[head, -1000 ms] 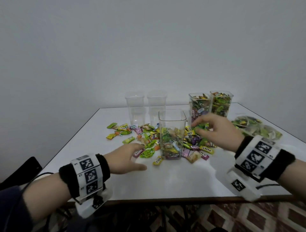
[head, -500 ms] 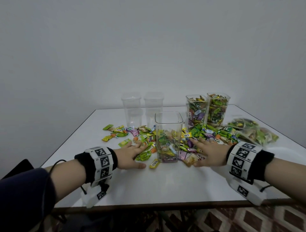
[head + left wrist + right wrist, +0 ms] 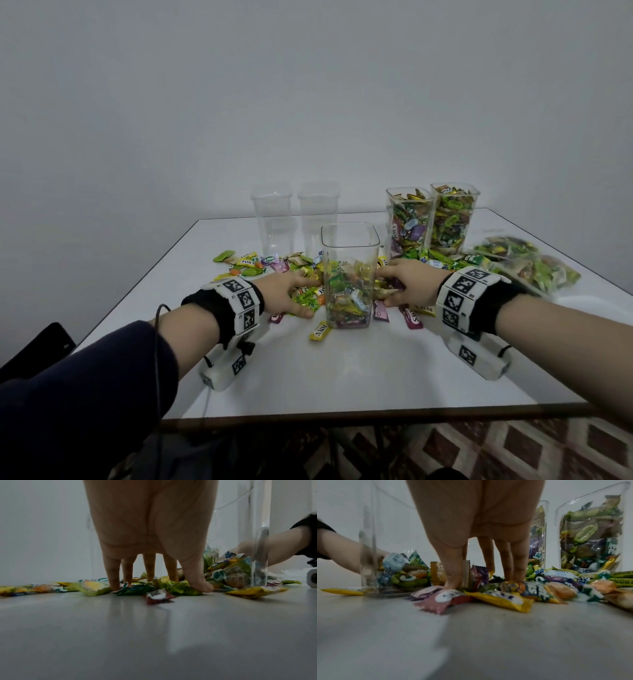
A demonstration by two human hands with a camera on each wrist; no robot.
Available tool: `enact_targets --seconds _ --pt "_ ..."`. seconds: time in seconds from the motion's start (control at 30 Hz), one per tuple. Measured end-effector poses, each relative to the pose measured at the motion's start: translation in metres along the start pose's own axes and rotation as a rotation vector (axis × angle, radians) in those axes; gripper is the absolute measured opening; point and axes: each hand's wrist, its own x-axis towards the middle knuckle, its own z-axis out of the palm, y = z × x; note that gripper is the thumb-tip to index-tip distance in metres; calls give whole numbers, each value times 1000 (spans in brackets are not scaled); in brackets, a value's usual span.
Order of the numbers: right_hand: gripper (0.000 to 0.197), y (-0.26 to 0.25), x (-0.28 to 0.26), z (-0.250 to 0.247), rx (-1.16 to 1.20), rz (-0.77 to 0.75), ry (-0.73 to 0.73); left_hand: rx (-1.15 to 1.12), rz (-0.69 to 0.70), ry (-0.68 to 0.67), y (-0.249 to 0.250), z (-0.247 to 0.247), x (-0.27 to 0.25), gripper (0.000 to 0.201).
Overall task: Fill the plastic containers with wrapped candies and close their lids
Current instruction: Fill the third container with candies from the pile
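Observation:
A clear square container [image 3: 349, 246], about a third full of wrapped candies, stands mid-table. Loose wrapped candies [image 3: 253, 265] lie scattered round its base. My left hand [image 3: 291, 294] is on the pile left of it, with straight spread fingers [image 3: 113, 577] and the thumb tip pressing down on green wrappers [image 3: 178, 589]. On the other side of the container, my right hand [image 3: 406, 284] curls thumb and fingers [image 3: 518, 569] round several candies [image 3: 479, 574] that stand on edge between them. Two empty containers [image 3: 272, 219] and two full ones [image 3: 454, 216] stand behind. No lids show.
A clear bag of candies [image 3: 524, 263] lies at the table's right edge. The white table [image 3: 342, 377] has bare surface between the pile and its front edge. A dark chair part [image 3: 37, 349] sits low on the left.
Both hands dropped from hovering onto the candy piles. They then drew in towards the middle container, and the right hand's fingers closed on candies.

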Motion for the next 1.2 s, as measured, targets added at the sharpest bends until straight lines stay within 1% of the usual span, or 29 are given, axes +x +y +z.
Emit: enact_targets --seconds 0.1,0.17,0.23,0.33,0.47,0.6,0.73,0.87,1.0,1.2 --pt "59 0 -1 -1 -16 -7 47 85 -4 59 0 0 0 66" --pt "53 0 -1 -2 -26 17 65 130 8 91 1 1 0 58" --pt "46 -1 0 -2 -24 44 80 132 23 133 1 1 0 48" --pt "35 1 -1 -3 7 63 169 97 23 223 0 2 0 42" --pt "37 3 -4 -4 69 99 296 -7 -26 334 -3 3 2 41" --pt "29 4 -5 -4 188 84 456 -96 -64 462 -2 1 -1 39" --pt "26 3 -7 -6 245 93 528 -254 -70 626 -1 -1 -6 35" --pt "21 -1 -12 -8 340 29 575 -400 -81 730 -2 -5 -12 31" --pt "19 -6 -21 -14 337 -22 601 -471 -85 849 -4 -10 -21 31" --pt "22 -3 -39 -26 243 -23 681 -751 -10 1070 13 -26 -38 27"
